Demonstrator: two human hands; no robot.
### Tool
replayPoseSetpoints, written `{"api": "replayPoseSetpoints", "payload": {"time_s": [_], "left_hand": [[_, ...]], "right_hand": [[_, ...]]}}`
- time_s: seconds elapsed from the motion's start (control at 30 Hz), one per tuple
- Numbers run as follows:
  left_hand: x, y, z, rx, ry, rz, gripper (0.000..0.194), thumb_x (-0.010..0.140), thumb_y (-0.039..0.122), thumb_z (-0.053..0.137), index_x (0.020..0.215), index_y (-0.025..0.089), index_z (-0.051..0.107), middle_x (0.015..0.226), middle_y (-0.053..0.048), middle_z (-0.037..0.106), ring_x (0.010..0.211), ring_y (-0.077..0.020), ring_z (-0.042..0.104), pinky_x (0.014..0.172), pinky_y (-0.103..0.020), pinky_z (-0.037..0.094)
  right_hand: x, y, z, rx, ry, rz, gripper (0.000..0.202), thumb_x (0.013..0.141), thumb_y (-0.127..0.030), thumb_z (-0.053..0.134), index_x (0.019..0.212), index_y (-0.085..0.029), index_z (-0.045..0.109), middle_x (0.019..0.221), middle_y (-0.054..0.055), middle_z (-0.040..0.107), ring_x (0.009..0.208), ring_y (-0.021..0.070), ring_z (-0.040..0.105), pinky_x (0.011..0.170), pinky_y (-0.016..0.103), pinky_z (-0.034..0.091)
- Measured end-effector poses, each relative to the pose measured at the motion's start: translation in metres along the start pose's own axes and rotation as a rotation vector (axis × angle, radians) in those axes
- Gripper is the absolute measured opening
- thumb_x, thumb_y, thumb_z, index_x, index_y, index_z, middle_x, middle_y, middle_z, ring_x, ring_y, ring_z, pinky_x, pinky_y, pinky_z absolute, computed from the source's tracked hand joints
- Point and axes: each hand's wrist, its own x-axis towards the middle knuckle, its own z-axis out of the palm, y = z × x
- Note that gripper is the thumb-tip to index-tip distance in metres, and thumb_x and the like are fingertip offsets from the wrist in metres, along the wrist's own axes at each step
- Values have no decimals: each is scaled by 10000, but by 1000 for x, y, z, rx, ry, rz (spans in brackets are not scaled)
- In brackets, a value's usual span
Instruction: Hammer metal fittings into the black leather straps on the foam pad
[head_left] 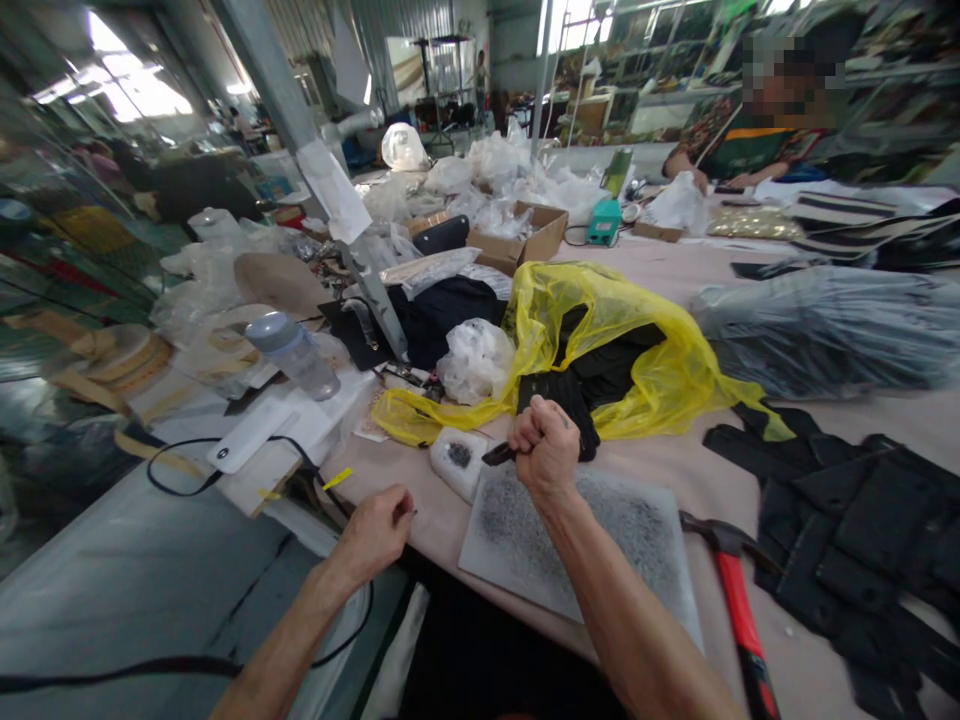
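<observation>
My right hand (546, 445) is closed over the grey speckled board (630, 535), with a small flat black piece (498, 455) sticking out of its left side. At the table's front edge my left hand (379, 528) is pinched shut; a tiny dark tip shows at its fingers, too small to name. Beside the board's upper left corner stands a white container (455, 457) with small dark bits in it. Just beyond my right hand lies a yellow plastic bag (697, 375), open, with black pieces (619, 370) inside. A hammer (731, 580) with a red and black handle lies right of the board.
Flat black pieces (862, 530) are piled at the right, below a plastic-wrapped bundle (832, 320). On the left are a clear bottle (300, 360), a white power bank-like block (244, 437) and a black cable. A metal post (367, 280) rises there. Across the table sits a person (780, 140).
</observation>
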Motion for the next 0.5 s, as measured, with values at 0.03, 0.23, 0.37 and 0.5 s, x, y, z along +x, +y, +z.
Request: {"api": "replayPoseSetpoints", "payload": {"time_s": [0.03,0.23,0.37,0.5], "left_hand": [[-8,-6,6,58,-23,-38,108,794,112,493,816,201,552,749,-12,644,718,-168,616,645,-257,415],[-23,-21,23,199,-149,-152,133,843,156,486,816,216,602,795,-56,690,818,-221,660,711,-291,429],[-10,-6,16,120,30,-162,209,895,196,433,969,223,626,922,-82,704,895,-237,667,797,-338,472],[25,16,23,-75,359,42,454,853,343,559,1270,190,466,1343,-142,517,1266,-277,486,1027,-414,425]], "right_hand": [[2,2,8,-20,-53,6,410,762,-331,684,548,-224,352,413,-114,294,338,55,249,339,211,255],[6,19,44,-240,-330,-101,421,798,-377,663,505,-215,407,433,-73,369,385,69,335,388,225,287],[2,54,34,-467,-384,-96,459,817,-465,631,494,-205,435,433,-68,364,401,63,303,396,217,248],[3,84,17,-600,-439,-58,481,828,-505,606,495,-194,453,436,-61,389,415,61,306,409,213,234]]}}
